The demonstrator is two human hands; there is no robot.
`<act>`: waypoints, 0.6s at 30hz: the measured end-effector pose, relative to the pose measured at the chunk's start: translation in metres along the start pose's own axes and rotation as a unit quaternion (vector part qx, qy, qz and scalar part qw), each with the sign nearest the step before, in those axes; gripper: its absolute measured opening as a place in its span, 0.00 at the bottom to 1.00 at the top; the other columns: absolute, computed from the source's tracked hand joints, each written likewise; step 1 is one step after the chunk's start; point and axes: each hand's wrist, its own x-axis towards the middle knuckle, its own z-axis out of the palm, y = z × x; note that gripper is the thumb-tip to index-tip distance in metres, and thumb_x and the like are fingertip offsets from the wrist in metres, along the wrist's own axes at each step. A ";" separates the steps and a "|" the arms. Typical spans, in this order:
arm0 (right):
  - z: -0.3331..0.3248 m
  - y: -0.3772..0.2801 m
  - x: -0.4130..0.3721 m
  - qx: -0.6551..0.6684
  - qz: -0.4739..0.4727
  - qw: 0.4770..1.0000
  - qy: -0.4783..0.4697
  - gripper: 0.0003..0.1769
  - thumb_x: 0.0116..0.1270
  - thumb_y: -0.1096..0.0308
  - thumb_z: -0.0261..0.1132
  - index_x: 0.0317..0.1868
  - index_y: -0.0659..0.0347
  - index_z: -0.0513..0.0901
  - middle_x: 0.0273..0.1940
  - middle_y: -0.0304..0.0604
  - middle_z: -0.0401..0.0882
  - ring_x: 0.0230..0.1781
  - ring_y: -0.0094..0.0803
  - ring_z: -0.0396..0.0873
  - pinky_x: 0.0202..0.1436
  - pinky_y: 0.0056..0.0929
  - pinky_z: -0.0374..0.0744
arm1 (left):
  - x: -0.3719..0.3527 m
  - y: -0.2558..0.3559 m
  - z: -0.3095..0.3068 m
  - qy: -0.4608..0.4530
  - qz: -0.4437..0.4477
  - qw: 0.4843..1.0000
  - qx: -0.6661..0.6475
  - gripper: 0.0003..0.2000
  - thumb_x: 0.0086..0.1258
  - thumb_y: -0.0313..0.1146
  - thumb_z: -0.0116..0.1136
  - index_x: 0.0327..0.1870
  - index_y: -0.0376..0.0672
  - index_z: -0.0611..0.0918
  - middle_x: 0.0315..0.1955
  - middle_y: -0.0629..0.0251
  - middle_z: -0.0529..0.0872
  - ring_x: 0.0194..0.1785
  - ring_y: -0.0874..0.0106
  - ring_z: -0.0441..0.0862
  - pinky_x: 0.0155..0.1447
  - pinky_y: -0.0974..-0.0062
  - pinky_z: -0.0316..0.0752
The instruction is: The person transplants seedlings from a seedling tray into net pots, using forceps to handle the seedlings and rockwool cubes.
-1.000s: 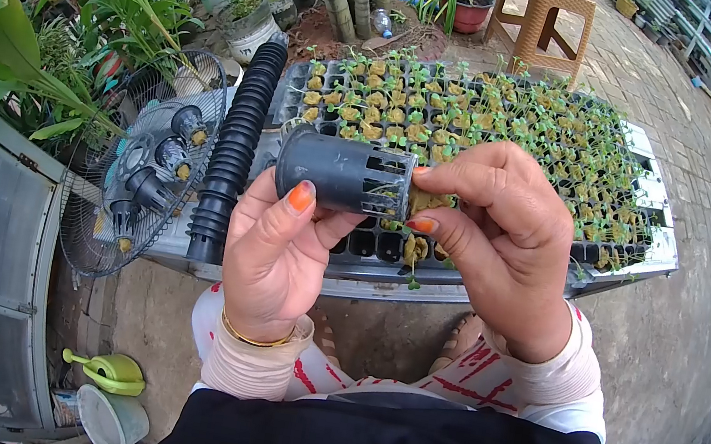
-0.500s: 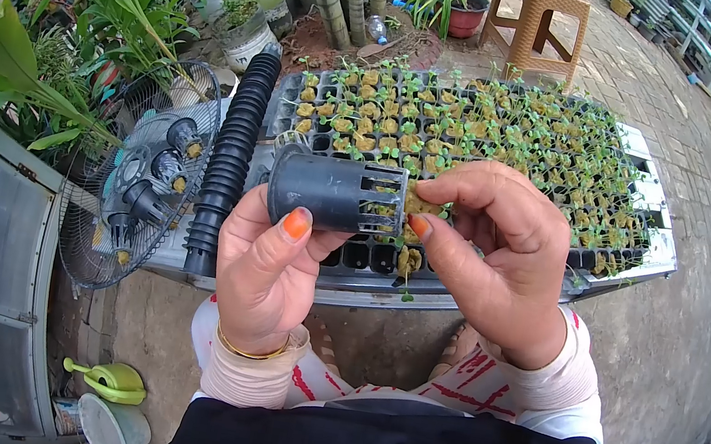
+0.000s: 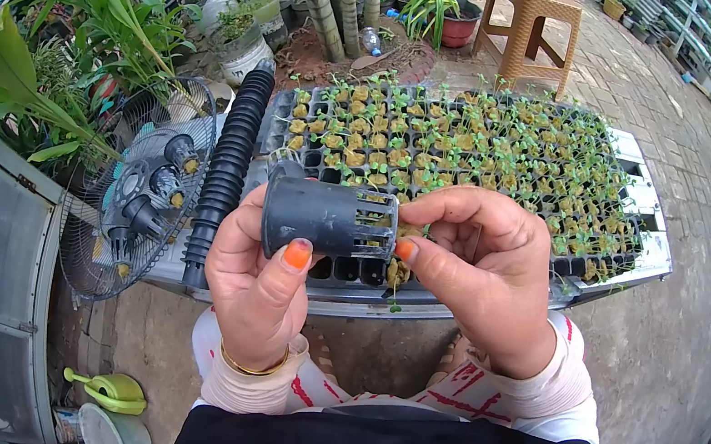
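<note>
My left hand [image 3: 259, 286] grips a black slotted net cup [image 3: 329, 216], held sideways with its slotted end to the right. My right hand [image 3: 482, 268] pinches a yellowish sponge plug with a small seedling [image 3: 409, 230] at the cup's slotted end, partly inside it. A second plug [image 3: 397, 272] shows just below the fingers; whether it hangs from the hand or sits in the tray I cannot tell. Behind both hands lies a black seedling tray [image 3: 588, 266] full of small green sprouts in sponge cubes.
A black corrugated hose [image 3: 225, 170] lies left of the tray. Beside it a fan grille [image 3: 85, 246] carries several filled net cups [image 3: 160, 186]. Potted plants [image 3: 102, 10] stand at left, a wicker stool [image 3: 528, 23] at the back, a green watering can [image 3: 110, 389] below left.
Both hands have come down and slightly left with the cup. My right fingers have pressed the sponge plug further into the cup's slotted end.
</note>
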 end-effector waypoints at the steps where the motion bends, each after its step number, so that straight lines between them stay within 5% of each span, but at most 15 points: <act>1: 0.001 0.001 0.000 -0.001 -0.002 1.000 0.000 0.08 0.55 0.80 0.66 0.37 0.66 0.82 0.24 0.28 0.74 0.19 0.11 0.62 0.22 0.14 0.62 | 0.001 0.001 0.003 0.003 -0.009 1.000 -0.017 0.17 0.67 0.26 0.55 0.55 0.30 0.71 0.53 0.47 0.76 0.53 0.60 0.79 0.56 0.63 0.78; 12: 0.005 0.012 0.002 0.062 0.015 0.998 -0.003 0.16 0.56 0.81 0.67 0.46 0.65 0.78 0.35 0.31 0.76 0.24 0.08 0.61 0.26 0.10 0.62 | 0.003 -0.002 0.009 0.001 0.008 1.000 0.007 0.21 0.63 0.28 0.63 0.55 0.33 0.71 0.53 0.48 0.75 0.51 0.63 0.79 0.55 0.63 0.77; 14: 0.004 0.010 0.002 0.069 0.033 0.997 -0.012 0.16 0.56 0.81 0.67 0.46 0.65 0.77 0.36 0.32 0.76 0.25 0.08 0.62 0.27 0.09 0.62 | 0.006 0.003 0.019 0.042 -0.014 0.999 -0.011 0.09 0.59 0.22 0.64 0.37 0.37 0.76 0.44 0.57 0.78 0.45 0.71 0.78 0.53 0.71 0.74; 18: 0.003 0.012 0.002 0.071 0.021 0.997 -0.013 0.17 0.56 0.81 0.67 0.47 0.65 0.77 0.36 0.32 0.76 0.25 0.08 0.62 0.27 0.09 0.62 | 0.004 -0.001 0.011 0.051 -0.022 0.998 -0.007 0.09 0.59 0.21 0.64 0.39 0.37 0.76 0.45 0.57 0.79 0.46 0.71 0.78 0.55 0.70 0.74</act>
